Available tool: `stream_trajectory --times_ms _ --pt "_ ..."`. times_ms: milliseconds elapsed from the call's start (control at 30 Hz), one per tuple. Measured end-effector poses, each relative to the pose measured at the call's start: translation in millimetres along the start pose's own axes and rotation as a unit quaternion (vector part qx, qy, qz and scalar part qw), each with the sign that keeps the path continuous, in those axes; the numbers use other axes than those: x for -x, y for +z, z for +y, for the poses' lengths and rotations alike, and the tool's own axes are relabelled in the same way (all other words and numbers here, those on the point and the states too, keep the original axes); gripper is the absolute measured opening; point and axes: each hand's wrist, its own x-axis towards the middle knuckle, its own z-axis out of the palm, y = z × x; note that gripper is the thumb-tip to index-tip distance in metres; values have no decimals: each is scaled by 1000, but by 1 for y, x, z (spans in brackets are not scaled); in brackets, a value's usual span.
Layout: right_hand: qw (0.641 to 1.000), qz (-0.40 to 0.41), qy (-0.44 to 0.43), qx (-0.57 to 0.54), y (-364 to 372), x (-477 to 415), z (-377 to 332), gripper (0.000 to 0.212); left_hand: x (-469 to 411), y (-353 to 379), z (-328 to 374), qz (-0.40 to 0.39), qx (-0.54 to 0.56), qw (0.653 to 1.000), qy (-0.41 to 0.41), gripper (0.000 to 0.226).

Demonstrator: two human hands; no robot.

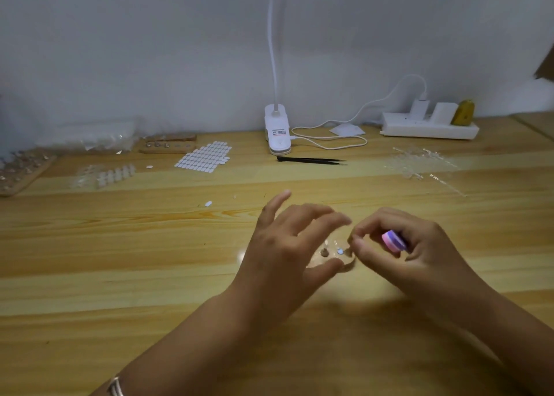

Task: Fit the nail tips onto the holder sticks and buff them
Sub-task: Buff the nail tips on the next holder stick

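You get no readable text in this frame. The only print is on a small label on the white clip lamp base [279, 132] at the back of your table [120, 245]. It shows a few dark lines with a thin orange stripe under them, too blurred to make out any letter or number. The power strip [428, 127] shows no legible marking either.

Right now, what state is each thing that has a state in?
left hand, fingers spread, gripping nothing clearly
right hand, curled round buffer block
buffer block, held in fingers
tweezers, lying flat, untouched
power strip, adapters plugged in
lamp base, cable attached
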Motion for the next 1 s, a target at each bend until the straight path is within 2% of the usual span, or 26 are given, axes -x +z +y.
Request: stream_trajectory --times_ms 67,167,300,367,433,533,667,767,900,1000 --pt "995 -60 6 -75 2 3 -4 7 7 -4 3 57 30 997 50 25" --pt "987 -101 9 -126 4 4 -10 14 18 -14 6 79 91 991 49 25" --pt "985 -128 1 -113 7 7 -6 26 26 -26 14 69 170 982 -37 28" --pt "985 -100 30 -138 9 3 1 20 29 -27 17 73 192 975 -88 26" --pt "986 -66 66 -136 10 2 7 35 31 -26 19 73 209 967 -129 24" --pt "996 -73 -34 -45 15 10 2 17 34 -25 23 64 207 964 -156 23" --pt "975 -33 -202 86 20 10 -3 28 38 -24 23 57 202 959 -190 25" --pt "964 -21 -240 109 25 12 -5 31 41 -25 22 59 224 948 -218 27" --pt "943 -13 -294 158 28 15 -5 24 41 -26 21 63 260 935 -233 26" --pt "943 23 -281 174 22 10 -4 24 41 -25 20 65 284 919 -268 26"
